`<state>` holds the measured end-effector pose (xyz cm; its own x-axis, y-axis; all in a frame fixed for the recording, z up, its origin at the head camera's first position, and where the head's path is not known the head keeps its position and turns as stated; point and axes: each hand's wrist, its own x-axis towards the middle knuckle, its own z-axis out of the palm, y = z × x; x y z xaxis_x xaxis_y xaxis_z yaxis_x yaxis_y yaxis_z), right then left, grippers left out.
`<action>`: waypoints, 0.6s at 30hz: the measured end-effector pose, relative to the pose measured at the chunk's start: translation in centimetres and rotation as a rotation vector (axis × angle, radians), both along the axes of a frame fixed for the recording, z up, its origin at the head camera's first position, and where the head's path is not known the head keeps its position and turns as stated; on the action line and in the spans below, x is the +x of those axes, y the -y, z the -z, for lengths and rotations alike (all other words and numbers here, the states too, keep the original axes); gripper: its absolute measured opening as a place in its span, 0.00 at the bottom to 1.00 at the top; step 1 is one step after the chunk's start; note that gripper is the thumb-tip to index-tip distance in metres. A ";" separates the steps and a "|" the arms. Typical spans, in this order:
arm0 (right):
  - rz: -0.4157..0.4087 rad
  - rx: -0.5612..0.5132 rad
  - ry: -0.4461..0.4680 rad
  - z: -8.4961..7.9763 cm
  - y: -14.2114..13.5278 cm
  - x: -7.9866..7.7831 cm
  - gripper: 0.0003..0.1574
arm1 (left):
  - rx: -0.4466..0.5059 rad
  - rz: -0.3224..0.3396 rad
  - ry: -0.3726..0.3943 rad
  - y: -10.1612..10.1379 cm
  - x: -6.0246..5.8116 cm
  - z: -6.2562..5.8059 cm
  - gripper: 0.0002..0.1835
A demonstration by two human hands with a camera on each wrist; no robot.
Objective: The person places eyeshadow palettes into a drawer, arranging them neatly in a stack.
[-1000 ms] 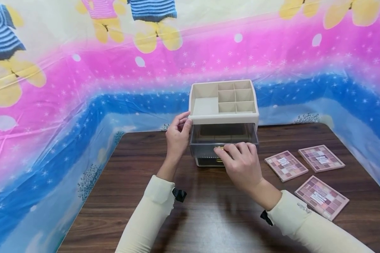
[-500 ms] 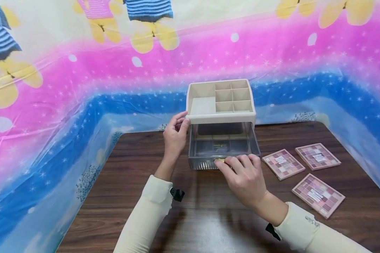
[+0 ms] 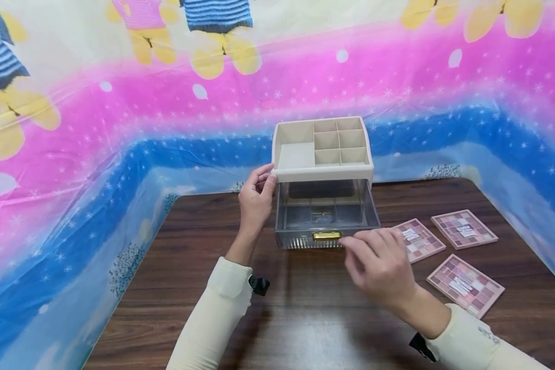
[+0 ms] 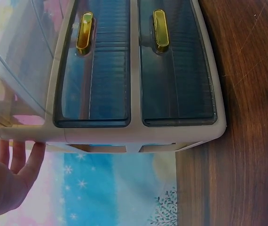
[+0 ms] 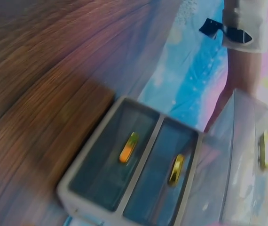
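A beige organiser box with a divided top tray stands at the back of the dark wood table. Its clear upper drawer is pulled out toward me, with a gold handle on its front. My left hand grips the box's upper left corner; in the left wrist view the left hand lies against the box below two shut lower drawers with gold handles. My right hand hovers just right of the drawer's handle, fingers relaxed, holding nothing.
Three pink eyeshadow palettes lie on the table to the right of the box. A bright plastic sheet printed with stars walls in the table at the back and sides.
The upper drawer slid out toward me under the right hand's pull. The right hand then let go of the handle and drew right. The left hand stayed on the box.
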<state>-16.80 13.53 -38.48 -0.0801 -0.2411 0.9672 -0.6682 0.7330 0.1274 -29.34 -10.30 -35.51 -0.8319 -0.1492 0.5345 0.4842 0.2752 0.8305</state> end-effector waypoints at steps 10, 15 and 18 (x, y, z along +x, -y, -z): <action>0.213 -0.112 0.456 1.5 -6.7 0.3 0.14 | -0.007 -0.004 0.000 -0.1 0.1 0.0 0.16; 0.361 -0.090 0.732 1.7 -9.8 0.6 0.25 | 0.005 -0.002 -0.007 0.0 0.1 -0.1 0.16; 0.442 -0.022 1.003 1.6 -11.8 0.6 0.38 | 0.016 0.002 -0.012 0.1 0.0 -0.1 0.16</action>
<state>-16.23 25.32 -40.11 -0.9084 0.0193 0.4176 -0.1384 0.9287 -0.3440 -29.32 -10.43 -35.36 -0.8259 -0.1562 0.5417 0.4944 0.2612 0.8291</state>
